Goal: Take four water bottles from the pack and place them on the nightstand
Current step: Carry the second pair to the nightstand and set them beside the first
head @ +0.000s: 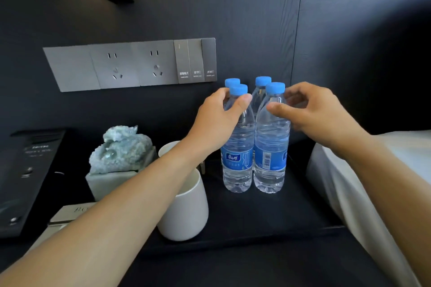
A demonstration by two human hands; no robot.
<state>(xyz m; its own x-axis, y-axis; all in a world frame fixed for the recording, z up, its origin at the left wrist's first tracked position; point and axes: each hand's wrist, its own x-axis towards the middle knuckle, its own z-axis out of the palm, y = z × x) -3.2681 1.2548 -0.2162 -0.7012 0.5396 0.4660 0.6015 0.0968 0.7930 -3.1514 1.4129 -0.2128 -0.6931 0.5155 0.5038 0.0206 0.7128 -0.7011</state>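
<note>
Several clear water bottles with blue caps and blue labels stand in a tight square on the dark nightstand (pixel 245 216), close to the wall. My left hand (pixel 219 121) wraps the shoulder of the front left bottle (pixel 238 147), thumb in front. My right hand (pixel 319 109) holds the shoulder of the front right bottle (pixel 270 147), with the thumb on its front and the fingers curled behind. Two more bottles stand behind them; mostly the back left cap (pixel 232 81) and the back right cap (pixel 263 81) show. No pack is in view.
A white cup (pixel 186 212) sits under my left forearm. Left of it are a pale green crystal ornament (pixel 121 147) on a block, a grey card (pixel 70 214) and a dark control panel (pixel 23 170). A socket and switch plate (pixel 130 65) is on the wall. White bedding (pixel 373 182) borders the right.
</note>
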